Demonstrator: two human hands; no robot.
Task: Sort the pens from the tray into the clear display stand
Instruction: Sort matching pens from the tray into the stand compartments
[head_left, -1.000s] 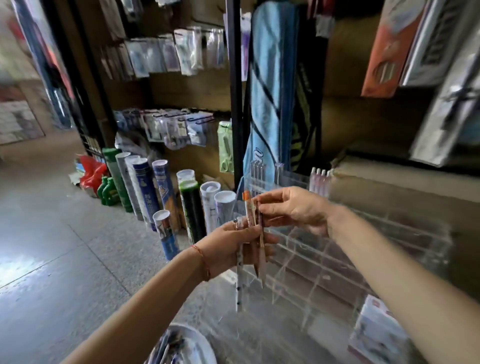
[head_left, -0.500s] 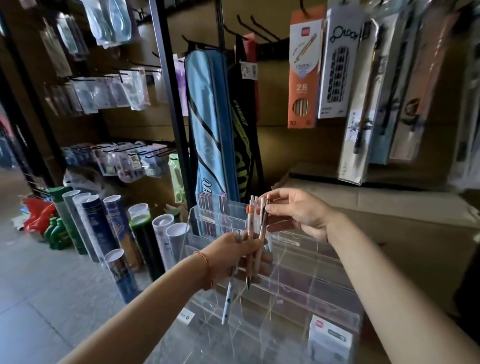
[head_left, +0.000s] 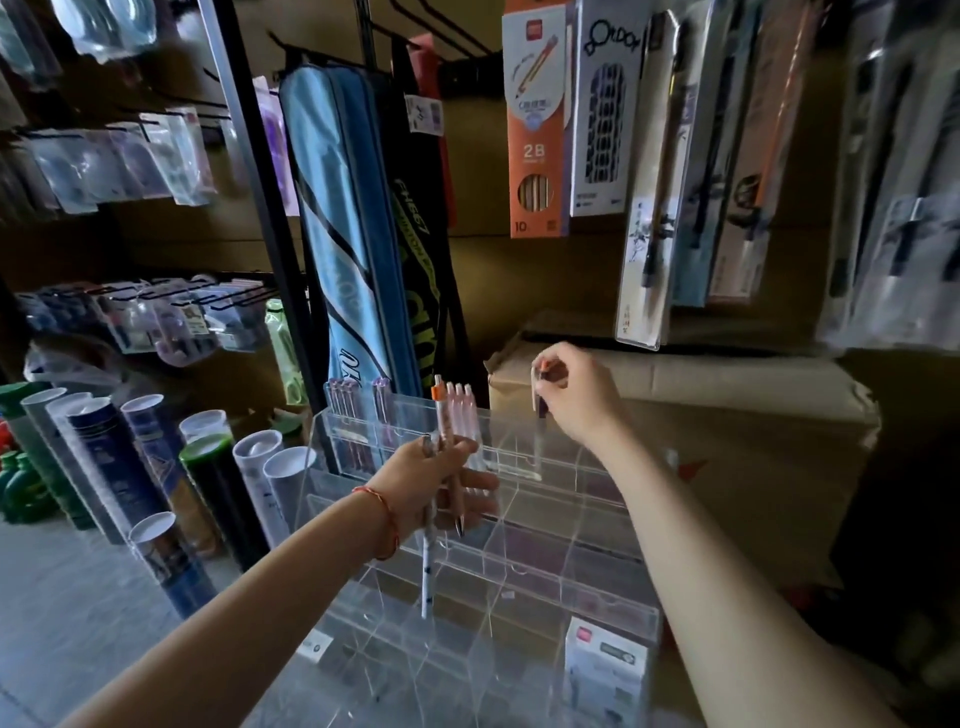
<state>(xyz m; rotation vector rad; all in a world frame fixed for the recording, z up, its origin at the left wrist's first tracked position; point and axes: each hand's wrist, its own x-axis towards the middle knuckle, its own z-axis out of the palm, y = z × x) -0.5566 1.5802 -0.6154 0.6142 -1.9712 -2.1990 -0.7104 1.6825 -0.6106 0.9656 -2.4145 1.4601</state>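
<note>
Now the right hand (head_left: 574, 397) pinches one pen (head_left: 540, 402) near its top above the stand (head_left: 566, 525), the left hand (head_left: 431, 480) grips spare pens (head_left: 448, 431) before the stand; they seem light, stiff, rather slippery.

Grey floor (head_left: 62, 613) runs below and left of your left hand (head_left: 431, 483), which grips the pens (head_left: 445, 431). Standing on it, left of that grip: upright tubes (head_left: 119, 467); farther left, green bottles (head_left: 21, 483). Cardboard box (head_left: 727, 441) sits just behind your right hand (head_left: 576, 400), which pinches a single pen (head_left: 542, 405); its footing is hidden.
</note>
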